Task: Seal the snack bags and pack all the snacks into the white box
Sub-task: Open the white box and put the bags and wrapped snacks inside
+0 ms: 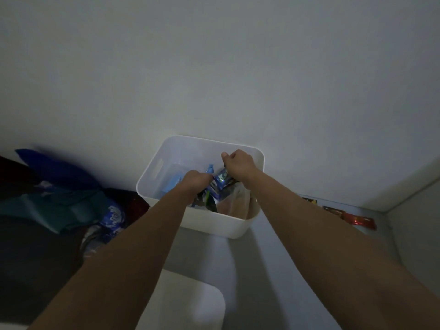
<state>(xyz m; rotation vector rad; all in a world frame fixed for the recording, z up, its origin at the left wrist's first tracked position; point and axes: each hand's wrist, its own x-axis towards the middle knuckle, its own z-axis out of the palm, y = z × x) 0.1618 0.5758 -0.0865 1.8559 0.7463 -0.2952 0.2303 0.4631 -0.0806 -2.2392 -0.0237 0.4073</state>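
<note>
Nearest the camera, a white rounded lid [190, 303] lies at the bottom edge of the view, partly cut off, between the two bare forearms. Both arms extend straight forward and converge over the white box [164, 160], which stands on the pale surface against the wall.

Left hand [194, 181] is lowered inside the box, back of hand upward, fingers curled down among blue snack bags [222, 181]; whether they clench a bag cannot be told, as the fingers are hidden. Right hand [238, 163] sits higher, near the box's far right corner, closed in a fist with the top of a blue bag at its underside; the actual grip is obscured.

Box contents are dim and crowded: blue and green wrappers, plus a clear bag [234, 201] against the near right wall. Individual packs cannot be counted.

Red snack packs [359, 220] lie outside the box, along the right edge of the surface. A dark heap of cloth and a blue-white packet [112, 219] lies left of the box; details are indistinct.
</note>
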